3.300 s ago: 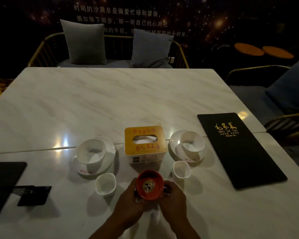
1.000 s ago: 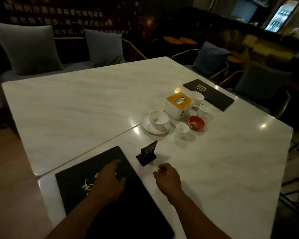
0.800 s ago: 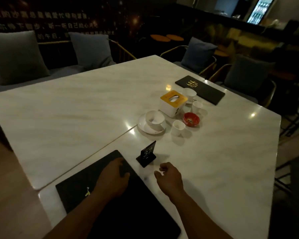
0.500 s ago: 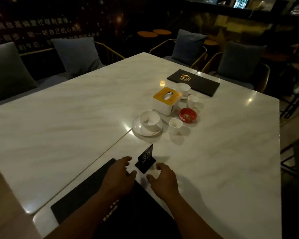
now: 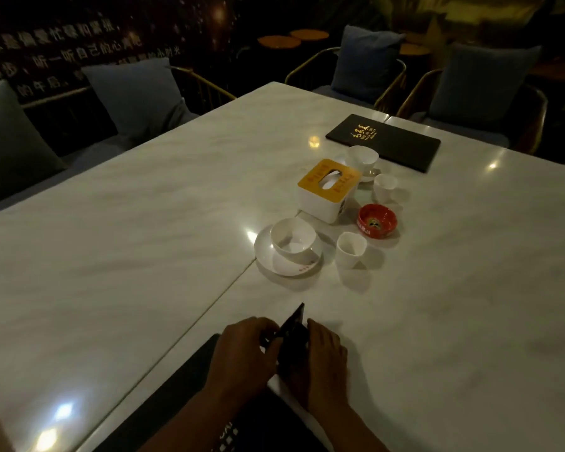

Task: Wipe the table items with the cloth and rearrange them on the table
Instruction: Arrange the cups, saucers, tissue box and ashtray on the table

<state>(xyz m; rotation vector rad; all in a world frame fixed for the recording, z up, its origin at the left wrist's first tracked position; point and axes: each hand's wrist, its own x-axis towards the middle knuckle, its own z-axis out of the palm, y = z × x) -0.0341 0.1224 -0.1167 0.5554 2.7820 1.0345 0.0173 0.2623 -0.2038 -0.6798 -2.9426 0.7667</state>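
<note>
A white marble-patterned table [image 5: 118,256] made of two tops joined at a thin seam [image 5: 232,282] fills the view, in a dim room with a dark wall of pale characters [image 5: 62,57], grey cushions [image 5: 137,96] on a gold-framed bench and cushioned chairs [image 5: 480,86] along the far right edge. Near the front edge, the left hand [image 5: 242,357] curls its fingers round the left side of the small black table-number stand [image 5: 294,331]. The right hand [image 5: 323,360] grips its right side with fingers close together, so the stand sits tilted between the two hands, just right of the seam. A flat black menu [image 5: 190,380] lies under the left forearm, reaching the front edge. Well apart from the hands, a cluster stands beside the seam: a white bowl [image 5: 292,238] on a white saucer [image 5: 284,267], a small white cup [image 5: 351,249], a red round ashtray [image 5: 377,221], a white tissue box with an orange lid [image 5: 328,187], a second small cup [image 5: 385,187] and a second bowl [image 5: 362,158]. A second black menu with gold lettering [image 5: 384,141] lies near the far edge. Broad marble stretches left of the seam, and more between the hands and the saucer.
</note>
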